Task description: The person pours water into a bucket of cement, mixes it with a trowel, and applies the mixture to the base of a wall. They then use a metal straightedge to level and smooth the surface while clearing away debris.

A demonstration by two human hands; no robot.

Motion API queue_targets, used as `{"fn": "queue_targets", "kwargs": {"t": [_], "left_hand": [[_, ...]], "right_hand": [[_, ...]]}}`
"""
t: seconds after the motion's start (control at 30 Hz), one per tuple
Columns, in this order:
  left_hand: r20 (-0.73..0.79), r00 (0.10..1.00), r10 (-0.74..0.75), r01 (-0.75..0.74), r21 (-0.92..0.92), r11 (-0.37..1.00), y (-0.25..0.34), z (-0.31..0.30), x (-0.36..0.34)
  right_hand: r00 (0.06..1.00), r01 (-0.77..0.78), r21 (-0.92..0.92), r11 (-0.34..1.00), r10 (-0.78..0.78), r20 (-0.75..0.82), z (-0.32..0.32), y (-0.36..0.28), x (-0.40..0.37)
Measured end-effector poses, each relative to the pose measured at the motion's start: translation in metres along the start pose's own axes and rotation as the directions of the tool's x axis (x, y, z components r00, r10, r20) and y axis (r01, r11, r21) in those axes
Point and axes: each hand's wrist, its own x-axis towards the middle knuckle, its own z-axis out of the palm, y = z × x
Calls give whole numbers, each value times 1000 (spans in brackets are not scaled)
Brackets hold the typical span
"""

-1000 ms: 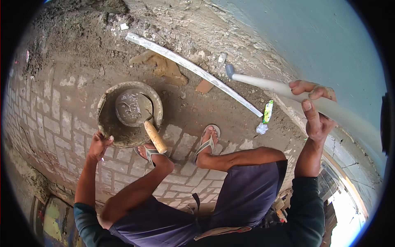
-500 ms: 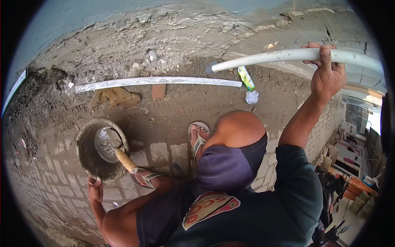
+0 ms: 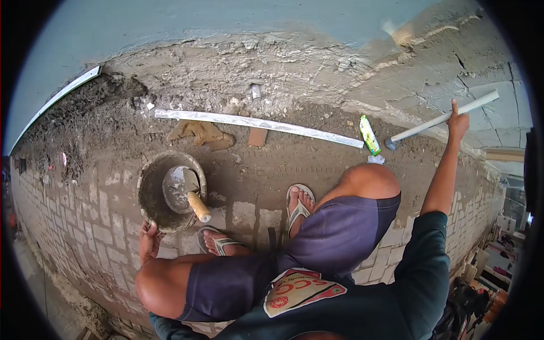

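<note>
My left hand [image 3: 149, 241] is closed on the near-left rim of a mortar-stained bucket [image 3: 145, 195]. Inside the bucket sits a pale round bowl-like shape [image 3: 171, 195] with wet grey material. A trowel [image 3: 198, 207] rests there, its wooden handle sticking out over the rim toward me. Out to the right, my right hand [image 3: 458, 123] is wrapped around a white pipe [image 3: 430, 123]. The pipe slants, with its dark grey end low near the ground beside a green and yellow packet [image 3: 369, 135] and its other end raised toward the wall.
A long whitish straight strip [image 3: 255, 121] lies along the wall base. Near it are a brown cloth [image 3: 201, 135] and a reddish tile piece [image 3: 258, 136]. Another strip [image 3: 54, 107] leans at the left wall. Crumpled white plastic [image 3: 375, 160] lies by my knee. Paving bricks [image 3: 96, 209] cover the ground.
My right hand has lowered the pipe and moved it away from me toward the wall base, its grey end now near the packet. My left hand stays at the bucket rim. The view has shifted left.
</note>
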Motion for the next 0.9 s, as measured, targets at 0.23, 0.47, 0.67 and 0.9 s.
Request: {"fn": "queue_targets", "kwargs": {"t": [0.23, 0.47, 0.67, 0.9], "left_hand": [[-170, 983, 62, -75, -68, 995, -15, 28, -32], [-183, 975, 126, -157, -167, 973, -43, 32, -44], [-222, 959, 177, -214, -157, 964, -32, 45, -23], [-345, 915, 211, -308, -256, 916, -37, 61, 6]], "right_hand": [[958, -130, -274, 953, 50, -281, -5, -26, -44], [887, 375, 391, 841, -448, 113, -8, -194, -219], [115, 114, 855, 505, -862, 494, 41, -314, -388], [168, 646, 631, 429, -886, 431, 102, -380, -442]]}}
